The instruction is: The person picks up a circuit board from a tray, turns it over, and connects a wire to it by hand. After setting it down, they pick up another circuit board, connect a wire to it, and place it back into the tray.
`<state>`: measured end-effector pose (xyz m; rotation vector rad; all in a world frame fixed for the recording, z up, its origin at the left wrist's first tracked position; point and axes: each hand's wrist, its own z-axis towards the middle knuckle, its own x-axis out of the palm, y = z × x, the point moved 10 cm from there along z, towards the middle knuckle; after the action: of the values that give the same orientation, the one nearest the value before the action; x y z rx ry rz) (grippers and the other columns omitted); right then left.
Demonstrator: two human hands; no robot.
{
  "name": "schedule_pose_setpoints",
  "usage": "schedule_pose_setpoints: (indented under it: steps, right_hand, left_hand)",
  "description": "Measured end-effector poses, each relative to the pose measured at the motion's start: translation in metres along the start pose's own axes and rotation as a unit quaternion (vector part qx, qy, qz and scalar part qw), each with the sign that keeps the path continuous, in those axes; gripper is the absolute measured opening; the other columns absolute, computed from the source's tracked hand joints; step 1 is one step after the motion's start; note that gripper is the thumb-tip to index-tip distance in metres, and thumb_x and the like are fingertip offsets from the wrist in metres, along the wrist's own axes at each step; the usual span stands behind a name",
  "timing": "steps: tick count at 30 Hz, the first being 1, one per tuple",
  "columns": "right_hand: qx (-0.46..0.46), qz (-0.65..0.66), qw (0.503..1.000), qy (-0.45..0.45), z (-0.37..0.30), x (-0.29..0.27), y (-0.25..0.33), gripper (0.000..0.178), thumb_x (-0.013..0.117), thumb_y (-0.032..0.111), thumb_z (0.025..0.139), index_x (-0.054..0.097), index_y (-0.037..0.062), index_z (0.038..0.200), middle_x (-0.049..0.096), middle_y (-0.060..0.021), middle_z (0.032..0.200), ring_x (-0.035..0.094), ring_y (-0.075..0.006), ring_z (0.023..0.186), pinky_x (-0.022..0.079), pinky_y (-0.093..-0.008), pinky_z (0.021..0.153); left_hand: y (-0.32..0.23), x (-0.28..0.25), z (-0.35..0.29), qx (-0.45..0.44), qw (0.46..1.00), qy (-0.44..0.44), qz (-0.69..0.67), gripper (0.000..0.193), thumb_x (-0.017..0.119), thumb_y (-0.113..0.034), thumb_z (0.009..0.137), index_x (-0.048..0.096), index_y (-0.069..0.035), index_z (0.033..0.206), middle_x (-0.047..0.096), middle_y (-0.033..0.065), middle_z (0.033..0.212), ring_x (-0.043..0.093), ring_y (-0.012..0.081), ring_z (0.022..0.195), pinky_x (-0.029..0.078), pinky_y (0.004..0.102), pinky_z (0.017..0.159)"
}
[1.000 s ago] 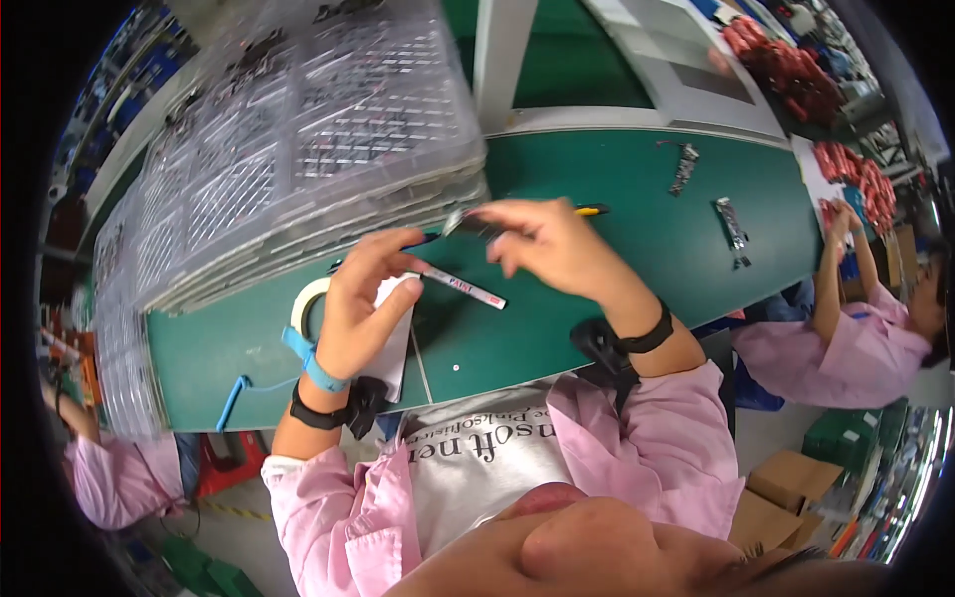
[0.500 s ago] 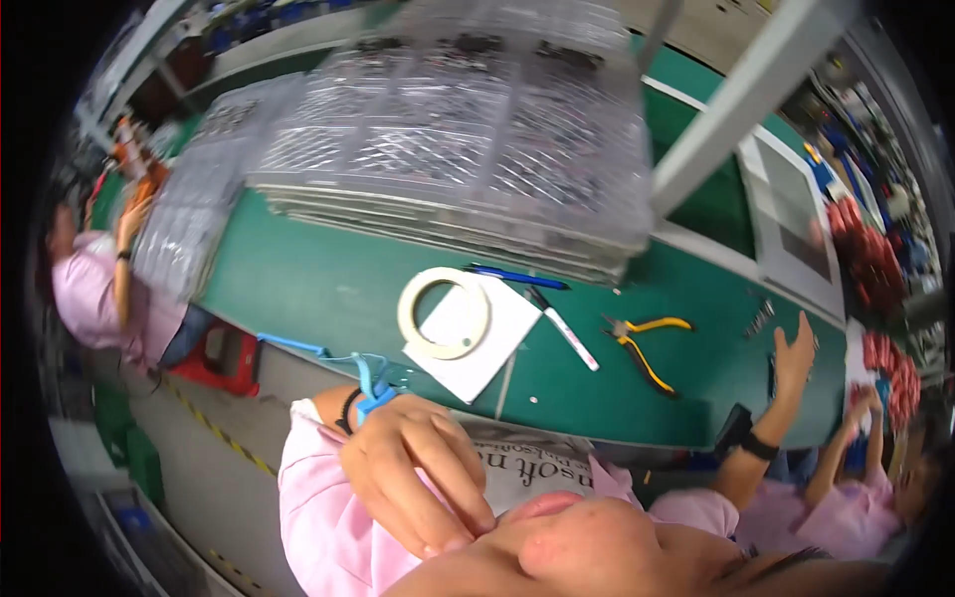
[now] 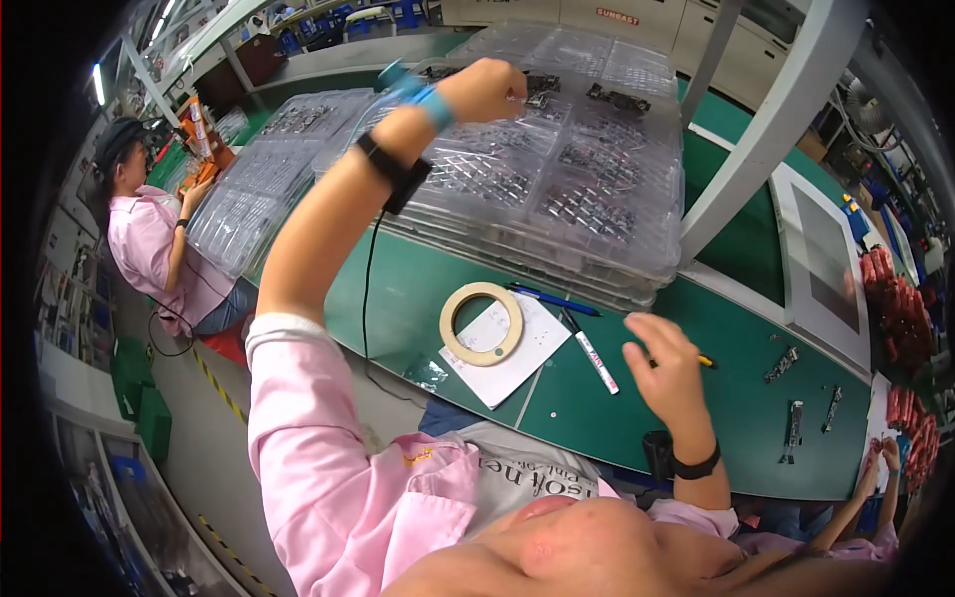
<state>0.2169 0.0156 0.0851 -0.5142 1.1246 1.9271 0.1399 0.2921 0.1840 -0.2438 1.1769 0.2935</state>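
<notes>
My left hand [image 3: 492,90] is raised to the top of a stack of clear plastic trays [image 3: 597,209] that hold rows of small dark metal parts. Its fingers are curled shut, pinching a small dark part [image 3: 540,99] at the top tray. A blue strap and a black band sit on that wrist. My right hand [image 3: 665,360] hovers over the green table [image 3: 398,289] with its fingers apart and nothing in them. It is just right of a white marker pen [image 3: 593,354] and covers most of a yellow-handled tool [image 3: 706,361].
A roll of beige tape [image 3: 482,323] lies on a white paper sheet [image 3: 517,363], with a blue pen [image 3: 553,298] behind it. Small metal parts [image 3: 793,430] lie at the right. A white post [image 3: 751,129] slants up. A co-worker in pink [image 3: 149,234] sits at the left.
My left hand has risen from near my chest to the top tray. My right hand has come in from the far right to just beside the marker. The view has swung.
</notes>
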Motion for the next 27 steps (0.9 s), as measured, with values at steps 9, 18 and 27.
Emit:
schedule_pose_setpoints:
  steps: [9,18,27]
  right_hand:
    - [-0.036,0.037,0.999,0.004,-0.006,0.012,-0.006,0.014,0.057,0.004,0.07,0.058,-0.0017,0.083,0.059,-0.0148,0.085,0.057,-0.0286,0.077,0.046,-0.0328,0.068]
    - [-0.013,0.03,0.999,-0.004,-0.011,0.008,-0.014,0.013,0.057,0.005,0.071,0.058,-0.0013,0.082,0.059,-0.0142,0.083,0.057,-0.0286,0.076,0.046,-0.0332,0.067]
    - [-0.11,-0.016,0.994,-0.02,-0.018,0.015,-0.014,0.013,0.052,0.014,0.071,0.056,0.0015,0.072,0.055,-0.0107,0.07,0.054,-0.0271,0.065,0.045,-0.0361,0.06]
  left_hand:
    - [0.123,0.128,0.096,-0.159,0.961,0.116,0.193,0.03,0.053,-0.025,0.073,0.061,0.001,0.084,0.058,0.0193,0.092,0.056,0.0316,0.086,0.046,0.0374,0.07]
    - [0.076,0.136,0.096,-0.114,0.963,0.143,0.197,0.02,0.05,-0.012,0.073,0.057,-0.001,0.088,0.058,0.0195,0.091,0.056,0.0317,0.087,0.046,0.0388,0.072]
    - [0.123,0.137,0.083,-0.035,0.97,0.117,0.211,0.036,0.055,-0.021,0.072,0.05,-0.001,0.101,0.055,0.0222,0.096,0.052,0.0368,0.091,0.043,0.0419,0.077]
